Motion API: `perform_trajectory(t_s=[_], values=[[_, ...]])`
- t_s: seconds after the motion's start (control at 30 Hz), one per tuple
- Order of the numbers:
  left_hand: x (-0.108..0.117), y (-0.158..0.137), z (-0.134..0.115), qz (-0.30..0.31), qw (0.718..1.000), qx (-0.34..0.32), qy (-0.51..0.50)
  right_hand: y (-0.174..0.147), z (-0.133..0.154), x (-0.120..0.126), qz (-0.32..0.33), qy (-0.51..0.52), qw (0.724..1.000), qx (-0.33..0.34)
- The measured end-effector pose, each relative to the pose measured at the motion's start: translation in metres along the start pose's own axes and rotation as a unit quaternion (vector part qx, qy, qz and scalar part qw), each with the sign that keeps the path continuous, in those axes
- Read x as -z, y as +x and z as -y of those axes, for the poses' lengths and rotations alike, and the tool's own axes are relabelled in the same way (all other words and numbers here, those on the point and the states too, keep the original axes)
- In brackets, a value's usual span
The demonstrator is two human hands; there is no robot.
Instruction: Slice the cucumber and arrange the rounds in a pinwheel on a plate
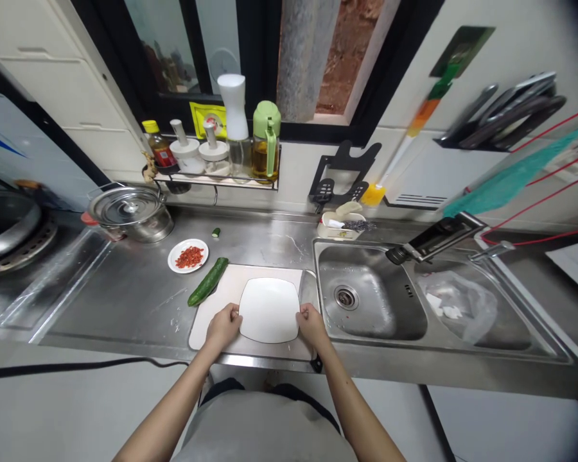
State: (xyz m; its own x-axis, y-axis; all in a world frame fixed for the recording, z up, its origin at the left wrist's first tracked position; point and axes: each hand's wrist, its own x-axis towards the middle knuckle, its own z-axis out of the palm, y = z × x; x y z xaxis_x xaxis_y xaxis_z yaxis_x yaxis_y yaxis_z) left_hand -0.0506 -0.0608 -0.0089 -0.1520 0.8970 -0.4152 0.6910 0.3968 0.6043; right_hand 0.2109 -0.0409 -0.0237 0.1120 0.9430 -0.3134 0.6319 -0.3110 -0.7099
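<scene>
A white square plate (270, 310) with rounded corners is over the cutting board (205, 324); I cannot tell whether it touches the board. My left hand (224, 326) grips the plate's left rim between thumb and fingers. On the opposite rim, my right hand (311, 325) pinches the plate the same way. A cucumber (209, 282) with one end cut off lies slanted across the board's upper left edge. Along the board's right side rests a knife (309, 285), partly hidden by my right hand. The cut cucumber end (216, 232) sits farther back on the counter.
Chopped red pepper pieces fill a small plate (178, 268) left of the cucumber. A lidded steel pot (149, 223) stands behind it. To the right is a double sink (373, 327) with a faucet (438, 237). Bottles line a wall rack (231, 182).
</scene>
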Motion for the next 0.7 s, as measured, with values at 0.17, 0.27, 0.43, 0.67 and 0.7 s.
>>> perform_trajectory(t_s=[0.17, 0.27, 0.43, 0.67, 0.7], values=[[0.001, -0.001, 0.001, 0.004, 1.000, 0.012, 0.028, 0.000, 0.002, -0.005, 0.008, -0.021, 1.000, -0.002], [0.000, -0.002, 0.003, 0.005, 0.999, 0.009, 0.042, -0.001, 0.001, -0.007, 0.010, -0.046, 0.999, -0.010], [-0.002, -0.001, 0.005, 0.008, 0.999, 0.003, 0.046, -0.003, 0.003, -0.008, 0.012, -0.102, 0.995, -0.014], [-0.003, -0.001, 0.006, 0.005, 0.999, 0.005, 0.046, -0.004, 0.015, -0.003, 0.029, -0.209, 0.977, -0.013], [-0.003, -0.001, 0.006, 0.002, 0.999, 0.003, 0.045, -0.004, 0.016, -0.003, 0.032, -0.215, 0.976, -0.012]])
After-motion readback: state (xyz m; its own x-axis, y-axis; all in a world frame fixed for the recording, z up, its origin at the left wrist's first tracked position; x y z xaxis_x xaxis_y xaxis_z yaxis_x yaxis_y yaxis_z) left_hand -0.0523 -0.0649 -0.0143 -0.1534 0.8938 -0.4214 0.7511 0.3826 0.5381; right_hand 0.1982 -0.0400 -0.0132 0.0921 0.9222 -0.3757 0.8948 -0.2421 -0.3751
